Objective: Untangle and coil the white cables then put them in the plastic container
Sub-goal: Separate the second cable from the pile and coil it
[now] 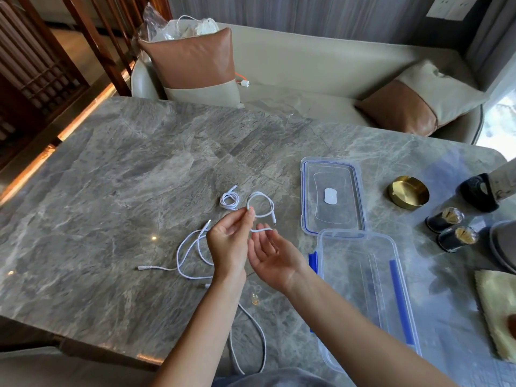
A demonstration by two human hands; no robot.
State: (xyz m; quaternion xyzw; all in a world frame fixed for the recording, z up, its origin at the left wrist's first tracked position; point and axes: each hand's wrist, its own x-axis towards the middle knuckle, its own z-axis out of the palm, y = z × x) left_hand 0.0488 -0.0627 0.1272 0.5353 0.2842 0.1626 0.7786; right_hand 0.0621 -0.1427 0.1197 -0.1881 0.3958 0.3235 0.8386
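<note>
Left hand: raised over the marble table, fingertips pinching the held cable where its loop crosses.
Right hand: palm up, fingers relaxed and spread; cable tail lies across the fingertips, not gripped.
Lid sticker: white, text unreadable.
Other cables: small coil beyond the hands; loose cable left of the left wrist.
Plastic container: clear, blue clips, just right of the right forearm; lid beyond it.

below grip: grey marble table | beyond grip: beige sofa, brown-and-beige left cushion and right cushion | far left of grip: dark wooden slat screen | far right of grip: bright window | behind sofa: grey wall
</note>
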